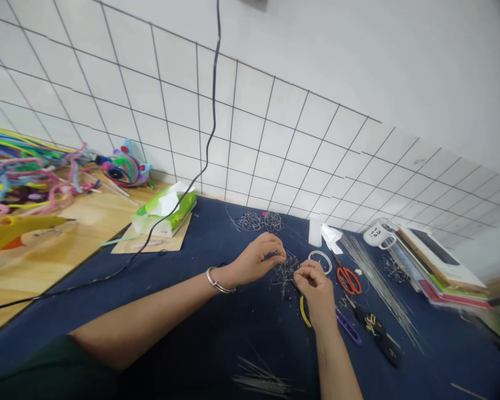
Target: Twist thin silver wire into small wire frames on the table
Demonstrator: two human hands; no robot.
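A small tangle of thin dark wire [284,272] lies between my two hands over the dark blue cloth [200,328]. My left hand [258,258], with a silver bangle at the wrist, is at the tangle's upper left, thumb and forefinger pinched at the wire. On the right side, my right hand [315,283] pinches the wire's edge with its fingertips. Just under the right hand shows a yellow curved handle [304,311]. Behind the hands lies a looped wire piece [260,221] with a pink spot.
Right: orange-handled scissors [349,279], white ring [320,261], purple cutter [349,326], long wires [383,289], mug [379,234], stacked books [445,266]. Left: tissue pack [164,211], yellow glue gun [12,233], pipe cleaners [29,178]. Short wires [260,380] lie in front; a black cable [210,133] hangs down.
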